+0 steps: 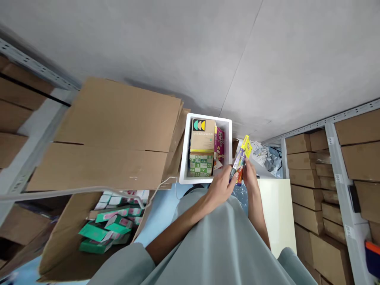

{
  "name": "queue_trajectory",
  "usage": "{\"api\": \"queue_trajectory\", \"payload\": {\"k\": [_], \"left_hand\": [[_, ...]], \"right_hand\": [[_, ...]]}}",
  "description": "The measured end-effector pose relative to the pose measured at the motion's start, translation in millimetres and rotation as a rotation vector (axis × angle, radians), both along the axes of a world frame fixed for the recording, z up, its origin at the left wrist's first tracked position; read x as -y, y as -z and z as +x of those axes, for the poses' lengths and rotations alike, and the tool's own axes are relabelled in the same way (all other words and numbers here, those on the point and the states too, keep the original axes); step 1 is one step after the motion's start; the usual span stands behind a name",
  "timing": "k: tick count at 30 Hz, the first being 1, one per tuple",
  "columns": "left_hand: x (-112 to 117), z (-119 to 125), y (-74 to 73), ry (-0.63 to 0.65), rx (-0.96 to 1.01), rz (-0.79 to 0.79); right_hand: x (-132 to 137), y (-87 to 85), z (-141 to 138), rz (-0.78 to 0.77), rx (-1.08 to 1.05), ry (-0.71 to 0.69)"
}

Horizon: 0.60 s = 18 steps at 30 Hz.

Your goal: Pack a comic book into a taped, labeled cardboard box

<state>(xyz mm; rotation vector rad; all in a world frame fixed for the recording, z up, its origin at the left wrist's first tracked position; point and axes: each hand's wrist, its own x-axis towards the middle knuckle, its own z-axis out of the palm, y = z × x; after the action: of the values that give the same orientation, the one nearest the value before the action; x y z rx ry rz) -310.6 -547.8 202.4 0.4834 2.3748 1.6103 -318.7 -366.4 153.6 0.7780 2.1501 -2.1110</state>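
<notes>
Both my hands hold one thin, flat packet (242, 158) with a yellow top and a colourful print, just right of a white foam box (186, 154). My left hand (221, 184) is closed on the packet's lower end from the left. My right hand (249, 176) grips the same end from the right. The foam box holds a brown carton with three coloured half-circles (202, 134), a green-and-white checked pack (201, 165) and a magenta packet (219, 144) standing along its right side.
A large flat cardboard sheet (118, 130) lies left of the foam box. An open carton of green and pink small boxes (109, 225) sits at lower left. Metal shelving with brown cartons (311, 174) stands on the right. A pale board (274, 209) lies beside my right arm.
</notes>
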Motion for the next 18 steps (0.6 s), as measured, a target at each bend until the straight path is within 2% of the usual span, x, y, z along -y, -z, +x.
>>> {"api": "queue_trajectory", "payload": {"k": [3, 7, 10, 14, 18], "left_hand": [[6, 6, 15.8, 0.044, 0.083, -0.013], [11, 7, 39.4, 0.203, 0.194, -0.021], [6, 10, 50.8, 0.287, 0.291, 0.012], [-11, 15, 54.0, 0.328, 0.406, 0.155], [-33, 20, 48.9, 0.339, 0.474, 0.285]], "right_hand": [[-2, -12.6, 22, -0.024, 0.026, 0.231], [-2, -37.7, 66, 0.058, 0.042, 0.339], [5, -54.1, 98, 0.096, 0.056, 0.402], [9, -63.4, 127, 0.101, 0.031, 0.494], [-2, -64.2, 155, 0.037, -0.039, 0.564]]}}
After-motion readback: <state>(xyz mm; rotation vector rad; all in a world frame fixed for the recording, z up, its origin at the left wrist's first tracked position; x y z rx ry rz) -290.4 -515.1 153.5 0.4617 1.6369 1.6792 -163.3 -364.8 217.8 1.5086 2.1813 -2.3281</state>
